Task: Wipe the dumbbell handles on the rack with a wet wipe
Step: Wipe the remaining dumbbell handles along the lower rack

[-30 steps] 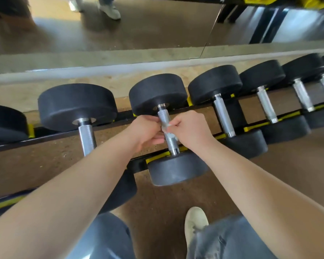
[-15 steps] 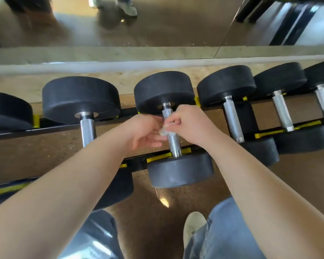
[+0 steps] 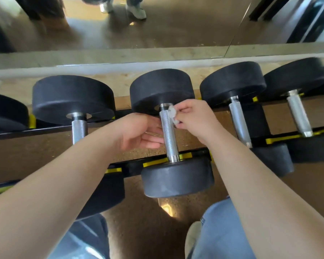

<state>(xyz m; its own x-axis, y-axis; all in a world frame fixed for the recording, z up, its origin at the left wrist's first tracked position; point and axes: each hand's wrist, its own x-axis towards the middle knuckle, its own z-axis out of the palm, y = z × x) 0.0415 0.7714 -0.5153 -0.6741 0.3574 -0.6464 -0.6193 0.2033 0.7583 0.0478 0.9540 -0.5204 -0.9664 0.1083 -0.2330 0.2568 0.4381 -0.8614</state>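
Head view: wet wipe on the middle dumbbell

The right hand pinches the crumpled wet wipe against the right side of the knurled steel handle, near its far end. The left hand is released, fingers loose, with its fingertips at the handle's left side; I cannot tell if they touch it. The dumbbell lies across the black-and-yellow rack between neighbouring dumbbells, with a mirror beyond.

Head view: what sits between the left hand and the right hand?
In the head view, the middle dumbbell's handle, plus the wet wipe the right hand pinches beside it.
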